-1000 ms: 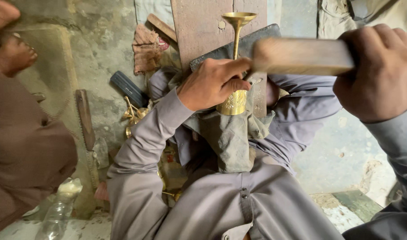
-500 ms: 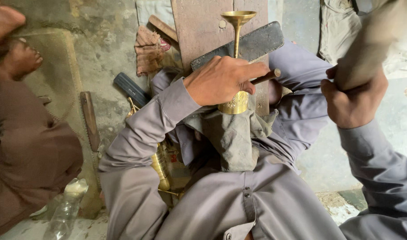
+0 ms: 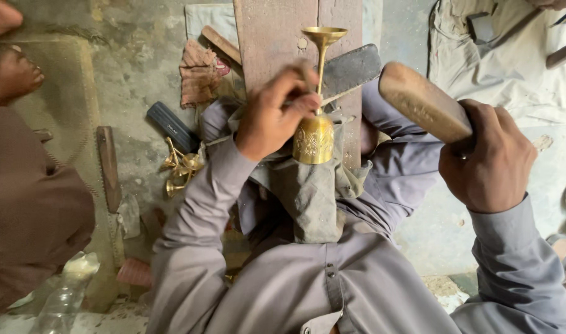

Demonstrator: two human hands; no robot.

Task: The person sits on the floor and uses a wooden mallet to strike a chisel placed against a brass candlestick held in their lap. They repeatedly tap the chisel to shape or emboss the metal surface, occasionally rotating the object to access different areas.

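Left hand (image 3: pixel 272 114) steadies brass goblet (image 3: pixel 314 133); right hand (image 3: pixel 488 158) grips wooden mallet (image 3: pixel 424 102).

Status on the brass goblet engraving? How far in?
Done: a band of pattern shows on the brass goblet bowl's facing side. In hand: left hand sets a thin tool against the goblet, right hand holds a wooden mallet raised. Left: stem and foot look plain; the far side is hidden. More small brass pieces lie on the floor.

Open air is lying between the right hand (image 3: pixel 490 158) and the brass goblet (image 3: pixel 314 137); the wooden mallet (image 3: pixel 424 102) is crowding above.
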